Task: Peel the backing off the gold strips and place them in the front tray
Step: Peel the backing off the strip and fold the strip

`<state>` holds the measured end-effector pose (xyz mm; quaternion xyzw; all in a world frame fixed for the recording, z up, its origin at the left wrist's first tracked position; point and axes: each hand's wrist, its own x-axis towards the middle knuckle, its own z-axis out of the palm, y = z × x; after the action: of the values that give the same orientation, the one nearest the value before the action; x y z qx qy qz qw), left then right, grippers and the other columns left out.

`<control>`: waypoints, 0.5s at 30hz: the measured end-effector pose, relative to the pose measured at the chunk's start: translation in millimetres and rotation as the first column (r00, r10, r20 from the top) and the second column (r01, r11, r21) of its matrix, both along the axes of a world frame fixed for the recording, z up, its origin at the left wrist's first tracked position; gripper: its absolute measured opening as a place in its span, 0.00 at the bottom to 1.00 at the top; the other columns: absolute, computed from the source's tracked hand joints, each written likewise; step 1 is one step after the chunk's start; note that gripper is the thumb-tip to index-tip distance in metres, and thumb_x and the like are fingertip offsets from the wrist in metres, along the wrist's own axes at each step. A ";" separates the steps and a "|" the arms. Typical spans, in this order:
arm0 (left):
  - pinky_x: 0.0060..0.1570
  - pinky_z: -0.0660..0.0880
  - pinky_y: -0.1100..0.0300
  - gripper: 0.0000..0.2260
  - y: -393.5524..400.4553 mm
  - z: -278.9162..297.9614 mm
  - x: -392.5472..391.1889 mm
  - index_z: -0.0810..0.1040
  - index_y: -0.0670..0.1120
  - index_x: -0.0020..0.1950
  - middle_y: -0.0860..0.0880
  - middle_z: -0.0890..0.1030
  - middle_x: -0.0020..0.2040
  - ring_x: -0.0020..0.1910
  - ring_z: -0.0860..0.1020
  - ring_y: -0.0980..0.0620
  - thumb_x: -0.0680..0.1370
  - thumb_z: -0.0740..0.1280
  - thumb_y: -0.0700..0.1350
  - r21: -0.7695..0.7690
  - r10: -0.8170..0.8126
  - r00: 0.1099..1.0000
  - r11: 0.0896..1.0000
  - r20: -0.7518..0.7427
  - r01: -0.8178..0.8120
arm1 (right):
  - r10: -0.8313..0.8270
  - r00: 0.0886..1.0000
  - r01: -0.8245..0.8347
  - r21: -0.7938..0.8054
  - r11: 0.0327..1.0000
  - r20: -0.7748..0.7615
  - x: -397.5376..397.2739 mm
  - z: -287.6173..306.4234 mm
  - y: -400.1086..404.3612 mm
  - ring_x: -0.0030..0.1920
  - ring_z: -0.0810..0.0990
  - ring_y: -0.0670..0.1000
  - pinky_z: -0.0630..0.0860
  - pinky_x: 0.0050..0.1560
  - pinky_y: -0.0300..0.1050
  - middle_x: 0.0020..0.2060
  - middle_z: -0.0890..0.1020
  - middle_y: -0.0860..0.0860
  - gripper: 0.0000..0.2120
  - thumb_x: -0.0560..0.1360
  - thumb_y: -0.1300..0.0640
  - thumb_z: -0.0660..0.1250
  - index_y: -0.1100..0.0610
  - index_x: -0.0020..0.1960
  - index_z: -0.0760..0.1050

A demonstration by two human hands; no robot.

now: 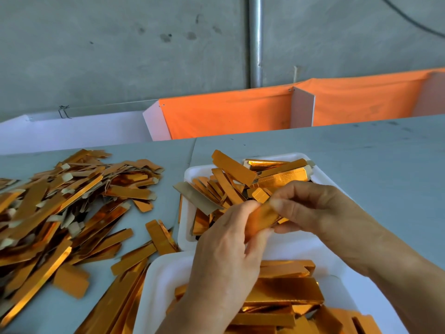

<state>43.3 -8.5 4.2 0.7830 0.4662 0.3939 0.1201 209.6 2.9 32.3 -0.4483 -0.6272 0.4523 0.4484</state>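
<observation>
My left hand (226, 251) and my right hand (310, 208) together pinch one gold strip (263, 216) above the gap between two white trays. The strip is blurred, and I cannot tell whether its backing is separating. The near white tray (156, 292) at the bottom holds several gold strips lying flat. The far white tray (189, 174) holds several more, jumbled, some showing grey-brown backing.
A big loose heap of gold strips (62, 208) covers the grey table (361, 153) to the left, with strays reaching the trays. Behind the table stand a white bin (72, 131) and orange cloth-lined bins (228, 116) before a concrete wall.
</observation>
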 end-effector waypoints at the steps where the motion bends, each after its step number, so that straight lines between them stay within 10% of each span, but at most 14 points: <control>1: 0.47 0.69 0.78 0.20 -0.9 0.9 -0.3 0.70 0.60 0.62 0.70 0.71 0.45 0.54 0.69 0.70 0.73 0.57 0.64 -0.016 -0.010 1.000 1.000 0.029 0.011 | 0.016 0.999 -0.016 -0.005 1.000 -0.030 1.9 0.7 -0.1 0.42 0.84 0.48 0.80 0.43 0.38 0.39 0.84 0.52 0.10 0.71 0.52 0.66 0.59 0.44 0.80; 5: 0.46 0.69 0.77 0.23 -1.9 1.9 -2.8 0.72 0.60 0.61 0.63 0.76 0.47 0.52 0.73 0.65 0.71 0.56 0.66 -0.076 -0.052 0.992 0.995 0.111 0.061 | 0.011 0.992 -0.014 -0.024 1.000 -0.122 9.4 2.4 1.2 0.40 0.83 0.51 0.79 0.39 0.38 0.42 0.83 0.55 0.06 0.74 0.63 0.66 0.56 0.49 0.78; 15: 0.47 0.71 0.76 0.12 -0.7 3.5 -8.9 0.74 0.59 0.59 0.62 0.79 0.50 0.54 0.75 0.64 0.76 0.67 0.53 -0.162 -0.134 0.969 0.972 0.207 0.170 | 0.202 0.978 -0.203 -0.017 0.979 -0.059 19.6 8.3 -2.2 0.46 0.84 0.54 0.79 0.42 0.41 0.45 0.82 0.52 0.11 0.66 0.52 0.72 0.53 0.48 0.79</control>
<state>34.3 -9.2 7.7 0.7602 0.4240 0.4149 0.2649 229.3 0.6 40.6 -0.3742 -0.6511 0.5155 0.4127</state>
